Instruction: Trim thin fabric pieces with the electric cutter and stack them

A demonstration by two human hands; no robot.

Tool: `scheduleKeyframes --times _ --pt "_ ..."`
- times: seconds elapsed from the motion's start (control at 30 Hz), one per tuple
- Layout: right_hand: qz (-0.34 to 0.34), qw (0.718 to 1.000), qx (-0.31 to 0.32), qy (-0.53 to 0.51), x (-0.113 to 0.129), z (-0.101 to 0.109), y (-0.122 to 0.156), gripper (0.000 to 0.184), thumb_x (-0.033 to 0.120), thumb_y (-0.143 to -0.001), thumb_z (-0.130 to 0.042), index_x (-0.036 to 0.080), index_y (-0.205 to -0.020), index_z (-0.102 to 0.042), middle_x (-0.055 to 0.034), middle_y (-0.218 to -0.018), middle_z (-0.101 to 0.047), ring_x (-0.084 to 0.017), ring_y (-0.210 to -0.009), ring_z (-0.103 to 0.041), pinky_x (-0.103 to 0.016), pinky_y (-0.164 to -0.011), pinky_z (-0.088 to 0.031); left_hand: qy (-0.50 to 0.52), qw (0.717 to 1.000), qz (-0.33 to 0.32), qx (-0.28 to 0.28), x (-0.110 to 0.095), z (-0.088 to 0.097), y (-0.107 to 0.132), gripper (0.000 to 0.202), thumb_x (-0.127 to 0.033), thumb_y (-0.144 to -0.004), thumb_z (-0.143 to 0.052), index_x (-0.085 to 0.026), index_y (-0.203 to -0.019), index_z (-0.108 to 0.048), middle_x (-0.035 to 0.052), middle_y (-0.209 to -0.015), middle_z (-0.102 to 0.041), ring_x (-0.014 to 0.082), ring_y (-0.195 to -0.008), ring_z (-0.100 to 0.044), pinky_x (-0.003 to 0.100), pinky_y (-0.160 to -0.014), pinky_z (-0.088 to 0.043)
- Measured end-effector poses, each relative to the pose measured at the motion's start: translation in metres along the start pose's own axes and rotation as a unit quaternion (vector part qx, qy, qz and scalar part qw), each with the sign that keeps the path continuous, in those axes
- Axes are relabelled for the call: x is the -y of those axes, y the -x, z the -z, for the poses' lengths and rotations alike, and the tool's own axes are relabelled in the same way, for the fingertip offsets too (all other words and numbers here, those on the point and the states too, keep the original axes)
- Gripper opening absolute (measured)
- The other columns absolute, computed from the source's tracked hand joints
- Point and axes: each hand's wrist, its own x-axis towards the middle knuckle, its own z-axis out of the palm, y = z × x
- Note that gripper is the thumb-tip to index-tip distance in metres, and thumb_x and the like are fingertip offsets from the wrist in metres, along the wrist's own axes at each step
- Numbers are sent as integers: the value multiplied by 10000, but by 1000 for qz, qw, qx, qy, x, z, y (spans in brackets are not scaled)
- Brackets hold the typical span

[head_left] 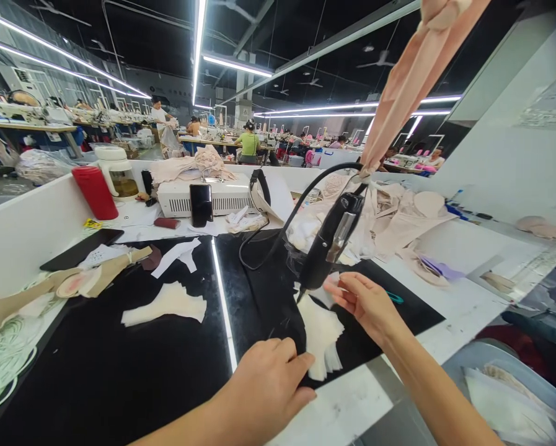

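Observation:
A stack of cream fabric pieces (322, 337) lies fanned at its lower end on the black mat. My left hand (275, 381) is closed with fingers curled, thumb and forefinger at the stack's lower left edge. Thumb and fingertips of my right hand (364, 303) are pinched together on a thin whitish piece (330, 286), partly hidden by the fingers and tool, beside the stack's top. Between and above my hands hangs a black corded hand tool (331, 238) with a clear window, its narrow tip pointing down at the stack's upper end. It hangs from a knotted pink fabric strip (398, 87).
Another cream stack (166, 303) and white cut pieces (178, 255) lie left on the black mat (96, 359). Behind stand a phone (201, 205), a white vented box (170, 199) and a red bottle (96, 192). Pink fabric (398, 214) is heaped right; a grey bin (514, 384) sits below.

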Motion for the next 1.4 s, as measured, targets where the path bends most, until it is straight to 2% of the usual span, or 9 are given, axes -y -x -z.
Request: scheduleKeyframes --times 0.3,0.43,0.57,0.67,0.77,1.0,1.17,1.27,1.4 --pt "194 968 -101 -119 45 -29 -27 324 372 -994 -666 172 -1247 -639 -84 -1230 -674 -224 -1029 -692 -426 -866 -603 -3 1000 4 9 -1 3 -2 323 -435 -1011 -621 -251 -1277 -641 22 -1016 -666 235 -912 -670 372 -799 -556" --pt "236 959 -101 -115 57 -25 5 241 385 -997 -653 159 -1082 -659 -35 -1025 -681 -156 -825 -666 -326 -725 -580 21 1000 8 14 1 6 -1 339 -422 -1012 -616 -246 -1300 -645 37 -1035 -679 243 -930 -674 378 -838 -557" --pt "195 978 -53 -56 56 -24 68 237 420 -908 -743 217 -819 -659 33 -654 -554 -121 -617 -527 -210 -526 -423 146 989 11 21 7 21 6 329 -333 -988 -647 -294 -1314 -681 24 -1049 -693 213 -988 -673 337 -926 -527" --pt "145 989 5 -20 48 -32 115 331 547 -853 -765 240 -778 -666 21 -564 -529 -149 -559 -502 -242 -493 -406 293 952 62 60 14 38 15 279 -287 -991 -593 -298 -1221 -750 13 -1092 -715 168 -933 -679 266 -869 -512" --pt "89 994 57 0 38 -47 146 343 562 -906 -693 246 -776 -664 16 -577 -544 -146 -564 -484 -255 -532 -405 428 887 155 72 20 52 23 322 -433 -999 -571 -261 -1196 -759 22 -1107 -732 184 -947 -669 268 -845 -491" --pt "3 987 160 34 16 -88 165 350 578 -878 -725 242 -784 -710 16 -645 -602 -122 -615 -534 -234 -615 -421 654 721 226 35 21 67 37 348 -444 -759 -840 -168 -948 -741 11 -877 -700 144 -819 -589 277 -813 -435" --pt "-32 983 165 77 8 -98 156 363 597 -796 -789 288 -981 -747 -1 -854 -722 -138 -652 -619 -238 -594 -516 632 723 280 -8 34 73 56 321 -396 -716 -868 -145 -889 -768 6 -785 -671 113 -715 -538 253 -723 -420" --pt "-41 986 139 86 2 -97 147 446 622 -743 -820 277 -1018 -757 -51 -1002 -774 -198 -834 -713 -264 -697 -596 623 723 296 -34 44 75 70 348 -430 -739 -864 -139 -908 -777 2 -742 -648 103 -670 -529 246 -687 -421" --pt "-85 985 127 79 -8 -97 143 507 686 -718 -810 258 -989 -785 -97 -1078 -789 -271 -1010 -734 -298 -751 -627 664 669 324 -86 47 77 83 391 -467 -725 -899 -141 -874 -745 -7 -735 -625 86 -642 -535 238 -686 -449"
